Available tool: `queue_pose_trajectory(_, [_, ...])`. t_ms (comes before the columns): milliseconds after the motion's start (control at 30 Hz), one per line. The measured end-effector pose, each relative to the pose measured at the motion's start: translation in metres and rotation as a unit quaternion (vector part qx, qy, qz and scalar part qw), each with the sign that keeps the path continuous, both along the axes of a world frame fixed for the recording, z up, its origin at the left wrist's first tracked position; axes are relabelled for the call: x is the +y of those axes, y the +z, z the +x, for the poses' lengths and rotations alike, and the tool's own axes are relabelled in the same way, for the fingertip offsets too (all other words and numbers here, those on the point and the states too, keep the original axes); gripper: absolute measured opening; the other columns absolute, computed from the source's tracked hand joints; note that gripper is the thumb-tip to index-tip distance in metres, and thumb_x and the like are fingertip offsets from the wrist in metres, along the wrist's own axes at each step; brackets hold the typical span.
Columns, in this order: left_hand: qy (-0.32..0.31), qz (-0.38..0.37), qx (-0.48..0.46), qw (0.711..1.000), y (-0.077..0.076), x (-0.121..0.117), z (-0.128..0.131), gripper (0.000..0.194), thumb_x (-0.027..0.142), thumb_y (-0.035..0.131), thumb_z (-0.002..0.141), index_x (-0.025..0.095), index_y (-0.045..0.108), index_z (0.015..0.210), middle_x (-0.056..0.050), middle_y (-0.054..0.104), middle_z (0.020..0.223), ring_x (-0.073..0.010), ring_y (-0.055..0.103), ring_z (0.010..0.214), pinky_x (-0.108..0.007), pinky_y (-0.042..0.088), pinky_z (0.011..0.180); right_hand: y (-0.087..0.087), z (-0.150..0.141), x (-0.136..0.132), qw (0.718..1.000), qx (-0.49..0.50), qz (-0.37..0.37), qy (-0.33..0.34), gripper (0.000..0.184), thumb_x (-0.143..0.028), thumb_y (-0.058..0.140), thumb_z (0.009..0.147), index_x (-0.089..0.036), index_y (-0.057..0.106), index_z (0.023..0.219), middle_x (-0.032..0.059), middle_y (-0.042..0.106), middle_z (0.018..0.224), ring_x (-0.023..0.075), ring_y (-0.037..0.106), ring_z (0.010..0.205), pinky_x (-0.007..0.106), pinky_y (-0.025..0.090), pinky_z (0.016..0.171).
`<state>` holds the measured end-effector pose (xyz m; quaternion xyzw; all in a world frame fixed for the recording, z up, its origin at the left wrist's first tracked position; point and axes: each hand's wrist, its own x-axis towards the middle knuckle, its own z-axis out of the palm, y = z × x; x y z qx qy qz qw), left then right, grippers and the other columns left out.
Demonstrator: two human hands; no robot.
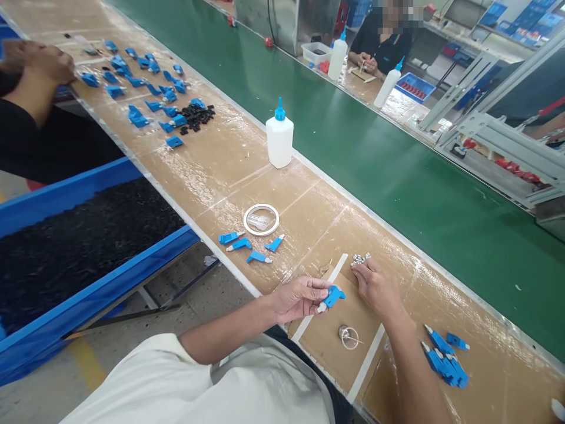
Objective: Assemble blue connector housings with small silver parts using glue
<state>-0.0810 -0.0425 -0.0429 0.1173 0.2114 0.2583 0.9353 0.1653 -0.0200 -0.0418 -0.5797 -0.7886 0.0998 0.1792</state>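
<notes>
The left hand (302, 298) has a blue plastic angled part (334, 296) with a pale tip at its fingers. Small silvery metal pieces (359, 257) lie heaped at the fingertips of the right hand (377, 287). On the near side of both hands' fingers, a small clear round cup (349, 343) with a thin stick sits on a brown cardboard sheet (322, 335). Right of the right fingers lies a stack of blue plastic parts (446, 368). Beyond and left of the left fingers, four loose blue parts (239, 244) rest near a flat white ring-shaped roll (261, 234), which lies between those fingers and a distant black heap of small pieces (197, 119). Farther ahead stands a white bottle with blue nozzle (279, 141), before the green belt (344, 135).

The left thumb and fingers close on the part, forearm reaching in from the left. The right fingers bunch downward, nearly together; whether they grip a piece, I cannot tell.
</notes>
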Motion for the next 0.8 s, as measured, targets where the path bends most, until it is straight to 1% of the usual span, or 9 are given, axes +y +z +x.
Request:
queue_pose_trajectory(67, [-0.002,-0.001,0.002,1.000,0.000,0.000,-0.001,0.049,0.032,0.096,0.062,0.007,0.078,0.099,-0.004,0.067,0.076,-0.0053,0.059,0.059,-0.014,0.046,0.058,0.005,0.001,0.000,1.000,0.002,-0.019,0.005,0.033,-0.031,0.046,0.099,-0.026,0.076,0.084,0.0032,0.061,0.075,0.0155,0.051,0.058,0.028,0.032,0.052])
queue_pose_trajectory(133, [-0.002,-0.002,0.003,1.000,-0.001,-0.001,-0.002,0.049,0.032,0.095,0.062,0.007,0.078,0.100,-0.005,0.068,0.077,-0.0056,0.060,0.059,-0.014,0.045,0.057,0.011,0.001,-0.001,0.999,0.013,-0.039,0.001,0.034,-0.031,0.044,0.097,-0.025,0.076,0.088,0.0042,0.064,0.079,0.0166,0.055,0.063,0.029,0.039,0.057])
queue_pose_trajectory(200, [-0.002,-0.003,0.001,1.000,-0.002,-0.001,-0.004,0.048,0.031,0.095,0.063,0.007,0.077,0.102,-0.005,0.068,0.078,-0.0058,0.060,0.060,-0.014,0.046,0.057,0.015,0.001,-0.004,0.997,0.026,-0.061,-0.027,0.031,-0.032,0.045,0.094,-0.024,0.076,0.092,0.0054,0.068,0.084,0.0185,0.061,0.069,0.030,0.045,0.064])
queue_pose_trajectory(267, [-0.001,-0.002,0.000,1.000,-0.002,-0.001,-0.005,0.048,0.031,0.094,0.064,0.007,0.077,0.102,-0.004,0.067,0.076,-0.0053,0.059,0.059,-0.015,0.047,0.059,0.018,0.000,-0.008,0.993,0.032,-0.084,-0.074,0.031,-0.034,0.046,0.092,-0.022,0.074,0.093,0.0064,0.071,0.085,0.0204,0.064,0.073,0.032,0.047,0.068])
queue_pose_trajectory(400, [-0.008,-0.001,-0.007,1.000,-0.002,-0.002,-0.004,0.048,0.031,0.095,0.063,0.006,0.076,0.098,-0.003,0.065,0.074,-0.0051,0.059,0.059,-0.014,0.046,0.059,0.018,-0.010,-0.014,0.978,0.013,-0.128,-0.163,0.035,-0.038,0.044,0.092,-0.020,0.072,0.085,0.0070,0.071,0.078,0.0221,0.066,0.070,0.032,0.046,0.066])
queue_pose_trajectory(500, [-0.013,-0.004,-0.006,1.000,-0.001,-0.002,-0.003,0.049,0.032,0.096,0.062,0.006,0.076,0.098,-0.004,0.066,0.076,-0.0056,0.060,0.060,-0.013,0.045,0.058,0.017,-0.019,-0.013,0.965,-0.009,-0.160,-0.207,0.036,-0.040,0.044,0.093,-0.019,0.071,0.082,0.0066,0.071,0.075,0.0224,0.067,0.069,0.031,0.043,0.064])
queue_pose_trajectory(567, [-0.012,-0.004,-0.004,1.000,-0.001,-0.002,-0.003,0.049,0.033,0.096,0.061,0.006,0.076,0.097,-0.004,0.065,0.077,-0.0060,0.061,0.061,-0.014,0.044,0.057,0.019,-0.026,-0.010,0.959,-0.028,-0.176,-0.222,0.034,-0.039,0.047,0.094,-0.020,0.071,0.079,0.0061,0.071,0.073,0.0223,0.067,0.069,0.030,0.041,0.063])
queue_pose_trajectory(667, [-0.011,-0.003,-0.009,1.000,-0.003,-0.004,-0.003,0.049,0.032,0.096,0.062,0.006,0.076,0.098,-0.005,0.065,0.077,-0.0069,0.061,0.062,-0.014,0.043,0.057,0.027,-0.035,-0.004,0.951,-0.068,-0.193,-0.233,0.030,-0.033,0.051,0.094,-0.020,0.071,0.077,0.0067,0.072,0.073,0.0227,0.067,0.071,0.029,0.038,0.063])
queue_pose_trajectory(800, [-0.014,-0.013,-0.009,1.000,-0.006,-0.006,-0.004,0.046,0.030,0.094,0.065,0.005,0.075,0.100,-0.005,0.065,0.077,-0.0067,0.060,0.062,-0.015,0.044,0.059,0.038,-0.045,0.004,0.943,-0.126,-0.215,-0.219,0.024,-0.020,0.054,0.091,-0.019,0.072,0.074,0.0091,0.073,0.075,0.0233,0.068,0.075,0.029,0.036,0.065])
